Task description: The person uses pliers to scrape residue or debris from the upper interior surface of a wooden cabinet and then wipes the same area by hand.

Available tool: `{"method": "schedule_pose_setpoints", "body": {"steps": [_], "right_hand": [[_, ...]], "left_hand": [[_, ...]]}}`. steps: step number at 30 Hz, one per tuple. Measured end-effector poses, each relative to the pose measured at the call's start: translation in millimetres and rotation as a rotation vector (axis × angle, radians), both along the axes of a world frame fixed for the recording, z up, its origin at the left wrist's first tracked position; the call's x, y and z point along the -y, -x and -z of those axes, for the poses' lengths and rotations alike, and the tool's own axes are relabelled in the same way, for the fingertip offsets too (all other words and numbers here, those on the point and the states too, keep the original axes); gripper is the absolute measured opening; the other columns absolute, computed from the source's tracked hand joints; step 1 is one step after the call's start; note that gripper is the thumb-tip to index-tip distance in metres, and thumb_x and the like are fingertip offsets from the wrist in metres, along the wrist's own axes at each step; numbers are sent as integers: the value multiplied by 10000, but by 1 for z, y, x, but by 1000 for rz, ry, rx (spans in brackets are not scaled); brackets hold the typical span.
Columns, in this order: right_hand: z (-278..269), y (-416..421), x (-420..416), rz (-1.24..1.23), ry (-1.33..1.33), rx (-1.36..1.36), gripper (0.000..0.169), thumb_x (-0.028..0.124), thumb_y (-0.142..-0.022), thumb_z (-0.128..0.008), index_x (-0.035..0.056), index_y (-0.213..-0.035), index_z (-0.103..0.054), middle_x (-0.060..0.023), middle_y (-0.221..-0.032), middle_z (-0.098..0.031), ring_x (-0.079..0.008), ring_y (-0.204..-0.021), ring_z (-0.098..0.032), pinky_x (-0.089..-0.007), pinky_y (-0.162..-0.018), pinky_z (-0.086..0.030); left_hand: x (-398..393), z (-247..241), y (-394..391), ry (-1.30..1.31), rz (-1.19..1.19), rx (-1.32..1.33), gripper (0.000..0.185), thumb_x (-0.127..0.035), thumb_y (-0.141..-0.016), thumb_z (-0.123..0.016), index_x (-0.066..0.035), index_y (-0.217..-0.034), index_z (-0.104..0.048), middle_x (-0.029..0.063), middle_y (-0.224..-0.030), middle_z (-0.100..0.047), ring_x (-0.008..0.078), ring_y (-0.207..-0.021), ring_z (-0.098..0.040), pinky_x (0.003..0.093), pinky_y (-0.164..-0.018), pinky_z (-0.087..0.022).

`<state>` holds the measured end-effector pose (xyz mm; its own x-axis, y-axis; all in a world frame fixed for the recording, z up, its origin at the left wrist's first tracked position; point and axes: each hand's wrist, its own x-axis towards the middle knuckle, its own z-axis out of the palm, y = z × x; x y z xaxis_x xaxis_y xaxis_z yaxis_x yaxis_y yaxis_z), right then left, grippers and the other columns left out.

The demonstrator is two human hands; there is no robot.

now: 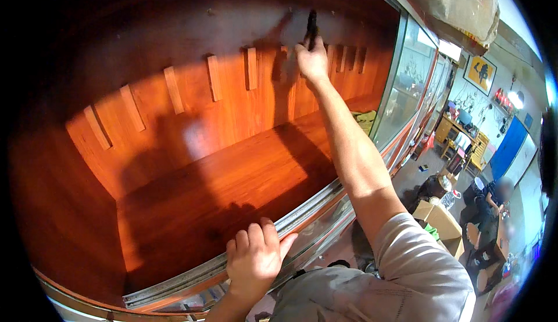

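Observation:
My right hand (311,60) reaches up into a reddish-brown wooden cabinet and is closed around a dark hand-held tool (312,22). The tool is blurred, so its exact kind is unclear. It points upward, near the upper part of the back panel (233,69); contact cannot be made out. Several short wooden strips (213,78) stand in a row along that panel, some partly behind my right hand and arm. Low at the front, my left hand (255,252) holds the metal sliding-door track (305,210), its fingers over the inner side and its thumb outside.
Glass sliding panels (403,82) border the cabinet's right side. A greenish cloth (365,120) lies at the right end of the cabinet floor (244,169). A plastic-wrapped package (457,3) sits overhead. Beyond are a cardboard box (438,221) and a seated person (492,197).

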<state>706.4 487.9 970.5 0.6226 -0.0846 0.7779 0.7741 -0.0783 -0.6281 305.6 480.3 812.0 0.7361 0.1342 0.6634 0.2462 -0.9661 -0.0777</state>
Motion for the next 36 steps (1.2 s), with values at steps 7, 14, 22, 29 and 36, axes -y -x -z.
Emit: {"method": "schedule_pose_setpoints", "body": {"steps": [7, 14, 22, 29, 36], "right_hand": [[-12, -5, 1, 126, 214, -179, 560, 228, -823, -641, 1, -1312, -492, -229, -1143, -651, -343, -1066, -629, -389, -932, -482], [10, 43, -12, -48, 70, -81, 568, 205, -845, -602, 98, -1385, -460, -175, -1071, -642, -307, -1037, -622, -396, -904, -490], [-4, 106, -24, 46, 603, 322, 633, 362, -875, -653, 228, -1453, -433, -235, -1015, -578, -394, -1029, -612, -446, -892, -496], [-40, 99, -37, 215, 759, 383, 581, 347, -859, -644, 224, -1405, -488, -247, -1086, -591, -421, -906, -650, -503, -815, -529], [-10, 119, -48, 152, 725, 560, 440, 316, -831, -641, 112, -1219, -606, -285, -948, -656, -392, -892, -660, -484, -817, -534]], "left_hand": [[2, 0, -5, -14, 15, 30, 553, -553, -714, -728, -59, -953, -661, 45, -718, -487, 224, -663, -535, 364, -571, -421], [-5, 3, 2, -8, -19, 36, 558, -566, -731, -706, -57, -956, -669, 47, -709, -488, 225, -652, -538, 365, -563, -422], [-4, 8, -2, -40, 15, 48, 534, -571, -768, -675, -72, -956, -654, 6, -733, -496, 161, -638, -507, 317, -537, -409], [-3, 6, -3, 13, 59, 88, 538, -546, -746, -702, -50, -952, -678, 38, -697, -503, 206, -639, -535, 349, -547, -427], [-6, 4, 2, 30, 34, 62, 504, -541, -742, -704, -67, -908, -664, 34, -696, -504, 204, -640, -541, 350, -548, -431]]}}
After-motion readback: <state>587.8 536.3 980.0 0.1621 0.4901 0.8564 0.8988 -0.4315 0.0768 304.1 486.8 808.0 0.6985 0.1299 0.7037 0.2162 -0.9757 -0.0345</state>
